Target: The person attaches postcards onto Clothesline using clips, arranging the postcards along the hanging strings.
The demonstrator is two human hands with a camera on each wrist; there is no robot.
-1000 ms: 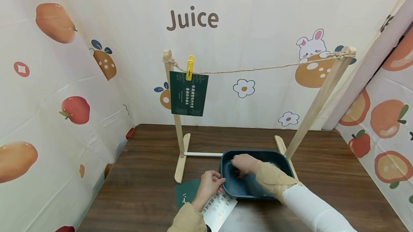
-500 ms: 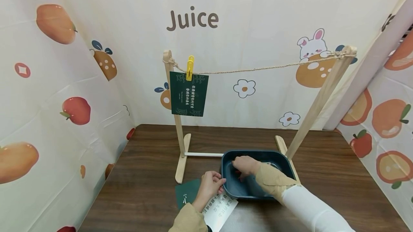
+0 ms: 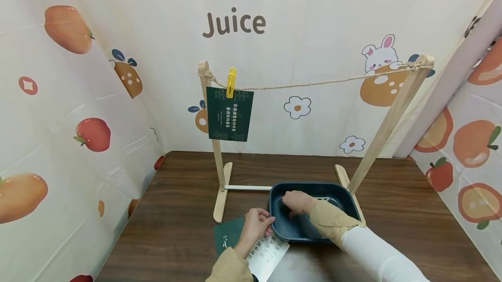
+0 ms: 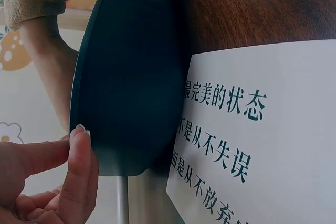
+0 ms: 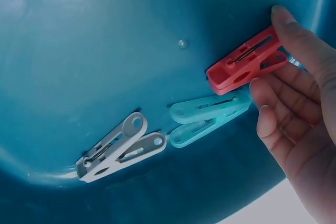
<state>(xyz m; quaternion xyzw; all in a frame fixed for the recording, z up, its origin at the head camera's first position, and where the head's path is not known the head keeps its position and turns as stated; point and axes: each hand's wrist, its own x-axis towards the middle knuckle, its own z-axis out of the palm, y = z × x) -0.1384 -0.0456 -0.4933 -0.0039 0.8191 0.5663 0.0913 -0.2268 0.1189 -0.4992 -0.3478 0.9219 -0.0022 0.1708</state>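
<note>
Three clips (image 5: 116, 156) sit in the basin (image 3: 307, 231), and the right hand (image 3: 299, 202) seems to pinch the red clip (image 5: 242, 67), which I'd lift clear of the turquoise clip (image 5: 210, 113), letting the left hand (image 3: 256, 226), which pinches the rim (image 4: 80, 77), steady the basin.

"Juice" straight ahead of me, brown letters on the backdrop (image 3: 325, 16), now 最完美的状态, 不是从不失误, 而是从不放弃 on the white card (image 4: 299, 124), up on the hanging green card (image 3: 217, 118) Chinese characters, more on the lying green card (image 3: 232, 229), too small for me.
</note>
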